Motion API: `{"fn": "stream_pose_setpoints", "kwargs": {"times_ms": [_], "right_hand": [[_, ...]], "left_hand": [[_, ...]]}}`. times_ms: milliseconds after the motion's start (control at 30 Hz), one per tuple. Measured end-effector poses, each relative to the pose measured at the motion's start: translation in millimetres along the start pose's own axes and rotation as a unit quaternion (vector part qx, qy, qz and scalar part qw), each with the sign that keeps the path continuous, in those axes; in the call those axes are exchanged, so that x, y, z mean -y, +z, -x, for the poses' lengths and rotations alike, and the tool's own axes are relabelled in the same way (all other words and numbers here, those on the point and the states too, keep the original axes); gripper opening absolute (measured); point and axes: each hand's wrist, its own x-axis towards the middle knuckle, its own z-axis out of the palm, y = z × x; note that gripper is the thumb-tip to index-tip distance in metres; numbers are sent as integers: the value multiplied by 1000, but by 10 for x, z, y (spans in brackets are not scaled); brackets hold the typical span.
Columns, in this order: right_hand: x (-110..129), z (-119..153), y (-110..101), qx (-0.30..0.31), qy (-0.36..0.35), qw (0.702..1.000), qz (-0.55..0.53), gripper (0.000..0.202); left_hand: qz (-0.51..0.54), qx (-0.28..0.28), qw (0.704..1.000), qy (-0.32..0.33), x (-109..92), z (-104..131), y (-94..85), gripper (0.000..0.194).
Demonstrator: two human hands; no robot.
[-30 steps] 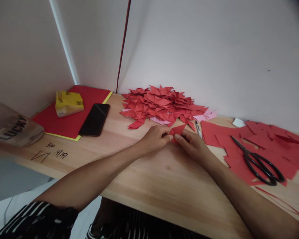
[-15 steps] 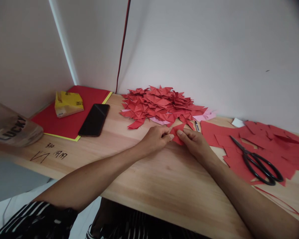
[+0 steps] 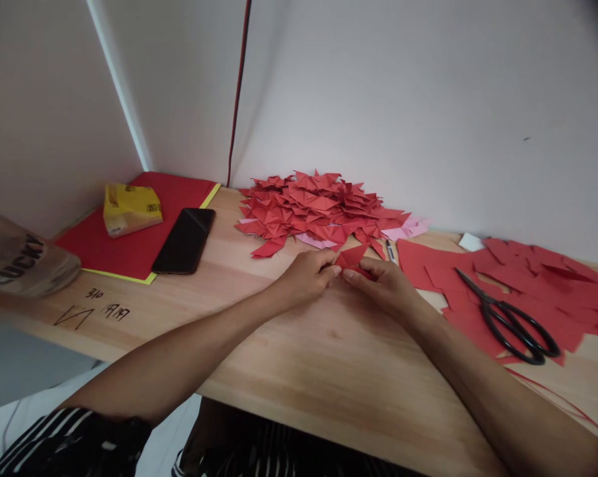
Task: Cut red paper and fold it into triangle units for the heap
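Note:
Between my two hands, over the middle of the wooden table, is a small folded piece of red paper [image 3: 353, 256]. My left hand [image 3: 309, 277] pinches its left side between thumb and fingers. My right hand [image 3: 382, 285] grips the right side, thumb in front and fingers curled behind. Just beyond the hands lies a heap of folded red paper pieces [image 3: 313, 202], with some pink paper [image 3: 408, 228] at its edge. Flat red paper sheets [image 3: 522, 285] spread to the right, with black-handled scissors [image 3: 510, 321] on top.
A black phone [image 3: 184, 240] lies left of the heap. Beside it, a yellow packet [image 3: 132, 209] rests on a red sheet [image 3: 124, 248]. A clear cup [image 3: 25, 258] stands at the far left. A pen [image 3: 390, 252] lies near my right hand.
My right thumb has moved left and lower on the red paper, and the paper's visible shape has altered between my fingers. The whole view has shifted slightly.

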Motion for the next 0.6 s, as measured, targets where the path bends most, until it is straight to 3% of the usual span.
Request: {"fn": "stream_pose_setpoints", "kwargs": {"times_ms": [100,200,367,600], "right_hand": [[-3,-3,-11,-8,1,1000,-8,44],[-22,-1,-22,-56,20,996,-65,44],[-16,7,40,-82,12,986,-145,29],[57,46,121,-109,-3,986,-126,19]], "left_hand": [[75,6,996,-43,4,-3,7,24],[159,-26,984,-74,6,-5,32,26],[286,-87,952,-64,-3,9,70,30],[261,-72,960,-72,-7,37,151,30]]}}
